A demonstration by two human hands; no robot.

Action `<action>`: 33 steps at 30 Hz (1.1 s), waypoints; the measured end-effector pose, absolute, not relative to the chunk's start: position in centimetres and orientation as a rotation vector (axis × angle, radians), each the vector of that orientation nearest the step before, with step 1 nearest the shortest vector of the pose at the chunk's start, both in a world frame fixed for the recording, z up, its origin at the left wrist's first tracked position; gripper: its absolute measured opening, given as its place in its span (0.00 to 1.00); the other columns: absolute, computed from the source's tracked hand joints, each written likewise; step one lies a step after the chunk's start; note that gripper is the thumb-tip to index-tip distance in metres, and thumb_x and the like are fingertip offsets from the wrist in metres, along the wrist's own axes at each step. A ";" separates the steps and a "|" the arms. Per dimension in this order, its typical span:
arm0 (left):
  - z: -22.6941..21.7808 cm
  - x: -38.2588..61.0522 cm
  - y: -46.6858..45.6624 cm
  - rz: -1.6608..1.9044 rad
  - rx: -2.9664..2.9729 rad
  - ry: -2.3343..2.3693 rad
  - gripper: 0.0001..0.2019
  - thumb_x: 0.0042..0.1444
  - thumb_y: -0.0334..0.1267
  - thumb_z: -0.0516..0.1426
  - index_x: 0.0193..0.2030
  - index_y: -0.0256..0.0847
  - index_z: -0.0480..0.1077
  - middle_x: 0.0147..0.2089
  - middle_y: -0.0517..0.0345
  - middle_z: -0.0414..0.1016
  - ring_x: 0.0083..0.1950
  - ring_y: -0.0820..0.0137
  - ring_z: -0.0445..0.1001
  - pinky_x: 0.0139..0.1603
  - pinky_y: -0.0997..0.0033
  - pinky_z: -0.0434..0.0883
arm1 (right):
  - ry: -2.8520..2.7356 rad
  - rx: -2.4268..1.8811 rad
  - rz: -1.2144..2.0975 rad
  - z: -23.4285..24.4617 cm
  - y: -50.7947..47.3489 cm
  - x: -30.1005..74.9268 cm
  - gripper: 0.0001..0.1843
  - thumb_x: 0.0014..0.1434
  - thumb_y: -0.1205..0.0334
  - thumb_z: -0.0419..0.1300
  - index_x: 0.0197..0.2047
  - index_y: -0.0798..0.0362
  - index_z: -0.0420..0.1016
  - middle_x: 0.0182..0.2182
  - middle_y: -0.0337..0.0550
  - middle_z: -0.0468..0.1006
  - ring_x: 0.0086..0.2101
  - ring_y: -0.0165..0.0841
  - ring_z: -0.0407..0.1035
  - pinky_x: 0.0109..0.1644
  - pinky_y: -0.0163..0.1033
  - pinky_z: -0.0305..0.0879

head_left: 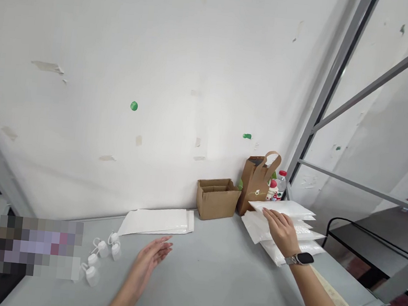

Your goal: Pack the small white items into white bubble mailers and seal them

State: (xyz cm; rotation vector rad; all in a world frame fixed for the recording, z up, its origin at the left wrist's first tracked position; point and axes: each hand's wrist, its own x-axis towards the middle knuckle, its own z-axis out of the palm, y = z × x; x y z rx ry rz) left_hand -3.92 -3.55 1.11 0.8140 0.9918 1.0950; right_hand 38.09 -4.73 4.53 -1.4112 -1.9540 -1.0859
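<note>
My right hand [283, 229], a watch on its wrist, rests with outstretched fingers against a stack of white plastic mailer packets [294, 210] at the right of the grey table. It does not grip any packet that I can see. My left hand [151, 255] hovers over the table with loosely bent fingers and nothing in them. Just beyond it lie flat white mailer bags [157, 220]. Several small white plastic bottles with looped caps [91, 275] stand to its left.
Against the wall sit an open cardboard box [217, 205], a brown paper bag [251, 184] and a bottle with a red cap [281, 179]. A grey metal frame [318, 121] rises at the right. A blurred-out patch [36, 247] covers the table's left end.
</note>
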 end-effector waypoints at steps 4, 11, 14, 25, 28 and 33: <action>1.1 -3.9 -3.6 1.090 0.820 0.983 0.23 0.38 0.49 0.64 0.40 0.38 0.75 0.38 0.50 0.78 0.42 0.64 0.74 0.48 0.68 0.68 | -1.953 -1.418 -1.147 4.5 -3.9 37.9 0.16 0.62 0.71 0.45 0.47 0.57 0.71 0.41 0.49 0.78 0.43 0.37 0.69 0.46 0.42 0.59; 1.7 -3.5 -3.7 1.167 0.780 1.033 0.21 0.37 0.48 0.64 0.37 0.38 0.75 0.36 0.52 0.77 0.39 0.66 0.74 0.45 0.68 0.68 | -1.774 -1.262 -1.025 4.8 -3.9 31.7 0.18 0.57 0.64 0.56 0.52 0.55 0.66 0.41 0.51 0.76 0.41 0.39 0.68 0.47 0.45 0.60; 1.6 -3.5 -3.7 1.217 0.777 1.058 0.20 0.37 0.48 0.63 0.37 0.38 0.75 0.34 0.53 0.77 0.38 0.67 0.74 0.44 0.68 0.67 | -1.959 -1.132 -0.708 3.4 -2.8 25.7 0.15 0.60 0.65 0.52 0.51 0.54 0.66 0.39 0.50 0.75 0.40 0.37 0.68 0.44 0.43 0.64; 0.8 -3.5 -3.2 1.322 0.755 1.091 0.20 0.39 0.47 0.62 0.38 0.37 0.71 0.31 0.56 0.76 0.32 0.71 0.74 0.41 0.70 0.66 | -2.341 -1.431 -0.280 -1.2 5.2 11.3 0.26 0.56 0.51 0.57 0.53 0.58 0.64 0.50 0.59 0.69 0.49 0.43 0.64 0.48 0.46 0.62; 0.9 -3.4 -3.1 1.317 0.752 1.090 0.20 0.39 0.47 0.61 0.38 0.37 0.71 0.31 0.56 0.76 0.32 0.71 0.74 0.39 0.71 0.66 | -2.371 -1.442 -0.304 -1.3 6.1 10.9 0.22 0.56 0.51 0.56 0.48 0.57 0.68 0.44 0.56 0.73 0.43 0.43 0.68 0.44 0.44 0.62; 0.9 -3.1 -3.1 1.305 0.762 1.087 0.21 0.38 0.48 0.62 0.39 0.37 0.71 0.30 0.55 0.76 0.31 0.70 0.74 0.38 0.70 0.66 | -2.410 -1.372 -0.378 -0.1 6.7 11.5 0.12 0.62 0.61 0.50 0.43 0.56 0.71 0.37 0.51 0.76 0.37 0.38 0.69 0.42 0.41 0.59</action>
